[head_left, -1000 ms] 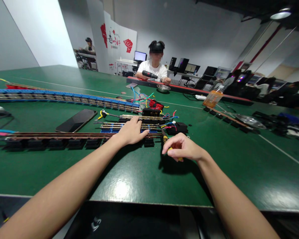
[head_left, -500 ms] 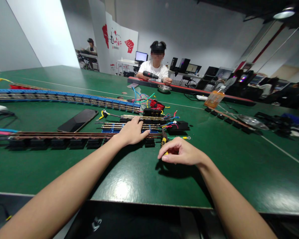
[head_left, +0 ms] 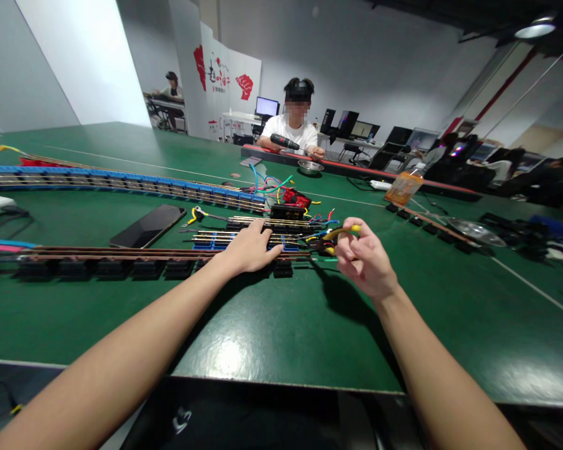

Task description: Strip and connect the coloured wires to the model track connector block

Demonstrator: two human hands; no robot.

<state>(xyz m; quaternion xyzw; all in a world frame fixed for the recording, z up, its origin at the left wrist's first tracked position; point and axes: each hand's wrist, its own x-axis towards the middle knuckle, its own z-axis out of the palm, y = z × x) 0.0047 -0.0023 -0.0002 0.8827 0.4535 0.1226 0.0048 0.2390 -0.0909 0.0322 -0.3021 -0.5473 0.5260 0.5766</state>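
Note:
My left hand (head_left: 249, 250) lies with its fingers spread on the short conductor rails with blue holders (head_left: 206, 240), pressing near their right part. Closed around yellow-and-black-handled pliers (head_left: 341, 234) is my right hand (head_left: 366, 259), raised above the table at the rails' right end. The plier jaws point left, close to the coloured wire ends there; whether they touch a wire I cannot tell. A long brown rail strip on black blocks (head_left: 107, 255) runs left from beneath my left hand. Behind my fingers are more short rails on a black base (head_left: 286, 223).
A phone (head_left: 147, 226) lies left of my left hand. Behind it curves a long blue rail strip (head_left: 169, 189). Red connectors with wires (head_left: 296, 198) sit beyond the short rails. An orange bottle (head_left: 405, 185) stands at right. Across the green table, a person (head_left: 291, 128) holds a power drill (head_left: 284, 141).
My right hand has closed on the pliers and lifted them off the table, moving up and slightly right, with the jaws turned left. My left hand has stayed put.

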